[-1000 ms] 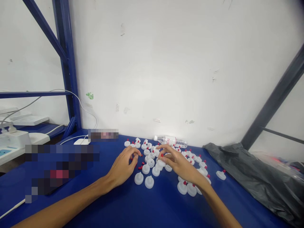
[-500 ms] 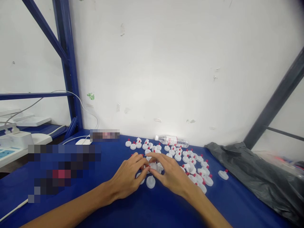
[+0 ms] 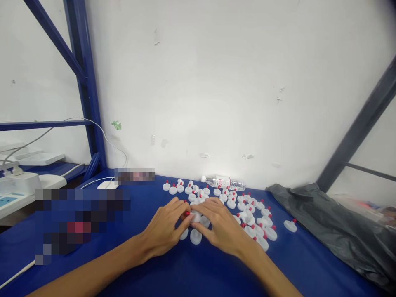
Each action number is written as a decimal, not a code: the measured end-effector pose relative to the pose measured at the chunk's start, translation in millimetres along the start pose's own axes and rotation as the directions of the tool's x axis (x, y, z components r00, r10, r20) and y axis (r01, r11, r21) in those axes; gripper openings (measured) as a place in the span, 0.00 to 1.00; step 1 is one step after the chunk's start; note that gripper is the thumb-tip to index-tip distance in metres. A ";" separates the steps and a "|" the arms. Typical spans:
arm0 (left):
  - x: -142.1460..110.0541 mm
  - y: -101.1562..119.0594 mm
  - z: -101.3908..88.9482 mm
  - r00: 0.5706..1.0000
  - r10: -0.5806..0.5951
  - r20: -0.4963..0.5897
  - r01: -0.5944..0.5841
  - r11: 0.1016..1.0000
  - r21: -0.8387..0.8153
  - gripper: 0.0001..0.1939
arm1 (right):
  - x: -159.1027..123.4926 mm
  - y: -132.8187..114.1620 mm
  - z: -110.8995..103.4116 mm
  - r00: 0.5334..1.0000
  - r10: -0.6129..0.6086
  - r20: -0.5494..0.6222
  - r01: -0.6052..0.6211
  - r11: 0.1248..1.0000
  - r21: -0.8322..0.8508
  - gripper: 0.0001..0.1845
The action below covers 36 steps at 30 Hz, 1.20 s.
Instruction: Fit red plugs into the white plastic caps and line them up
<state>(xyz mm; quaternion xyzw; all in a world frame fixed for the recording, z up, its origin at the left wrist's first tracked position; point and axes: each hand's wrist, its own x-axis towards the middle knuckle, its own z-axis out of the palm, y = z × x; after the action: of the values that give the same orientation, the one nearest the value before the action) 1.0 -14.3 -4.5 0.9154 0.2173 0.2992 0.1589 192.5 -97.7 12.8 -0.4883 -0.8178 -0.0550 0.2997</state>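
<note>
Fingertips of both my hands meet over the blue table. My left hand (image 3: 168,222) pinches a small red tip cap (image 3: 187,213) between thumb and fingers. Beside it, my right hand (image 3: 218,220) grips a white squeeze-bottle lid (image 3: 195,217), partly hidden by the fingers. The red tip cap and the lid are close together; whether they are joined I cannot tell. Just below the hands lies a white lid (image 3: 196,236) with no red on it. Another lid (image 3: 184,234) is half covered by my left hand.
Many white lids with red tips spread behind and right of my hands, one lid (image 3: 290,225) apart from them. A clear plastic bottle (image 3: 224,182) lies by the wall. Black plastic sheeting (image 3: 324,222) covers the right side; a white box with a cable (image 3: 107,185) is left.
The red tip cap has shifted slightly left and shows more between my fingers. My right fingers have lowered and closed around the white lid. The view has moved a little.
</note>
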 end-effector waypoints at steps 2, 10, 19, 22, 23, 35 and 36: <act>0.0 0.6 -0.6 1.000 0.001 0.031 -0.001 1.000 -0.005 0.15 | 0.3 2.0 -1.4 1.000 -0.014 -0.005 0.014 1.000 -0.026 0.18; 4.8 5.7 3.6 0.996 -0.087 0.026 0.090 0.976 -0.198 0.21 | 6.0 1.4 -8.0 0.996 -0.090 -0.015 0.085 0.974 -0.212 0.17; 7.0 -6.5 -6.7 0.976 -0.208 -0.070 0.184 0.949 -0.255 0.23 | -10.9 70.8 -38.2 0.906 0.116 -0.408 -0.293 0.865 -0.406 0.15; 8.6 -14.9 -8.7 0.978 -0.191 -0.083 0.185 0.980 -0.071 0.21 | -12.1 75.1 -44.0 0.876 0.248 -0.413 -0.395 0.859 -0.324 0.14; 8.7 -17.8 -7.3 0.975 -0.206 -0.078 0.203 0.978 -0.040 0.21 | -11.4 73.1 -43.1 0.877 0.284 -0.388 -0.410 0.863 -0.294 0.12; 6.0 -38.2 8.9 0.954 -0.294 -0.061 0.296 0.955 0.022 0.15 | -13.0 73.6 -27.3 0.903 0.426 -0.065 -0.427 0.863 -0.272 0.09; 6.2 -38.6 8.9 0.954 -0.294 -0.062 0.296 0.955 0.025 0.14 | -12.6 73.6 -26.2 0.901 0.432 -0.040 -0.425 0.861 -0.280 0.09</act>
<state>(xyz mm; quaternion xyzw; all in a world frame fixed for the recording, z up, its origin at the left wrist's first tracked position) -0.7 20.4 -24.6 0.8663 0.3612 0.2946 0.1799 269.5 -79.3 12.3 -0.6958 -0.6761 -0.0972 0.2219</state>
